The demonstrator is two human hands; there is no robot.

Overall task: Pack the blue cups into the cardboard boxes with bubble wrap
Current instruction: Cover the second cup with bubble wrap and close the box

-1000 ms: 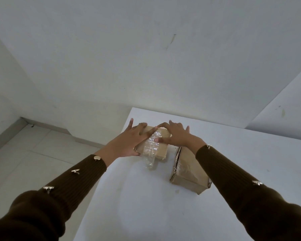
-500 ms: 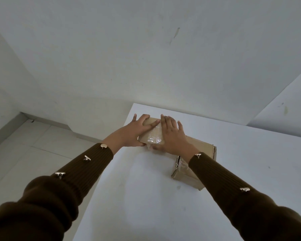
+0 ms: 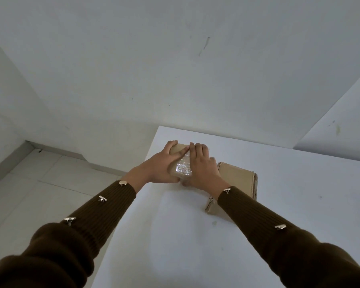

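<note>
A small cardboard box (image 3: 180, 146) lies near the far left corner of the white table (image 3: 195, 235). A strip of clear shiny tape or bubble wrap (image 3: 183, 168) runs over its top. My left hand (image 3: 164, 165) grips the box's left side, fingers curled over the far edge. My right hand (image 3: 202, 165) lies flat on the box's top right, palm down. A second cardboard box (image 3: 237, 179), closed, sits just to the right under my right wrist. No blue cup is visible.
The table's left edge (image 3: 133, 202) drops to a tiled floor (image 3: 29, 194). White walls stand close behind the table's far edge. Bare tabletop spreads in front of and to the right of the boxes.
Both hands have slid forward over the left box and now cover more of it. The loose clear strip that hung off its front a second ago lies pressed flat on the box.
</note>
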